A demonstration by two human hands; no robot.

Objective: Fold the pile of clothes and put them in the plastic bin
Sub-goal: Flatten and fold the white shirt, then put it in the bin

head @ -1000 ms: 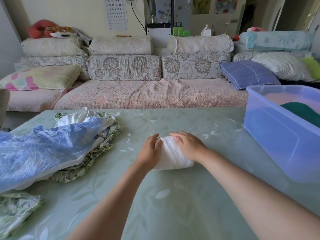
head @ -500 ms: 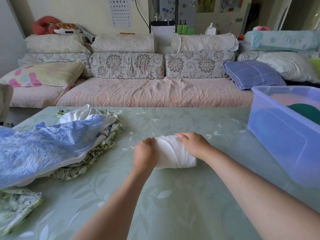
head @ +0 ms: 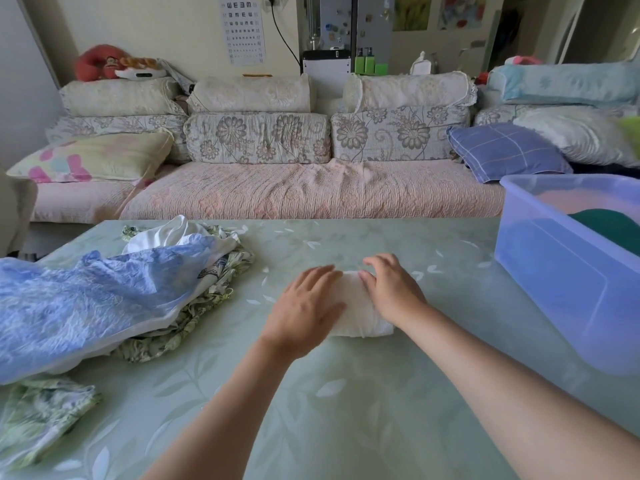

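White cloth [head: 356, 313]: small folded bundle, flat on the table [head: 346, 410], mid-width, nearer the far edge than the near one. Well apart from the plastic bin [head: 568, 282] at the right edge.

Your left hand [head: 304, 306]: fingers fairly straight and spread, palm down on the bundle's left half. Holding nothing, only pressing.

Your right hand [head: 391, 292]: fingers bent down over the far right part of the bundle. Cannot tell whether they pinch it or only press; thumb hidden.

Step in hand, as judged: flattening the last fold before the lift.
- Press from the middle outward so the layers lie even.
- Slide one hand under the near edge and set the other on top, so the fold does not fall open in transit.
- Lift level and carry right, over the bin's near wall.
- Something dark green [head: 609, 226] already lies inside; set the bundle beside or squarely on it.

Pile of clothes [head: 104, 299] waits at the left edge, a blue garment on top, not yet folded.
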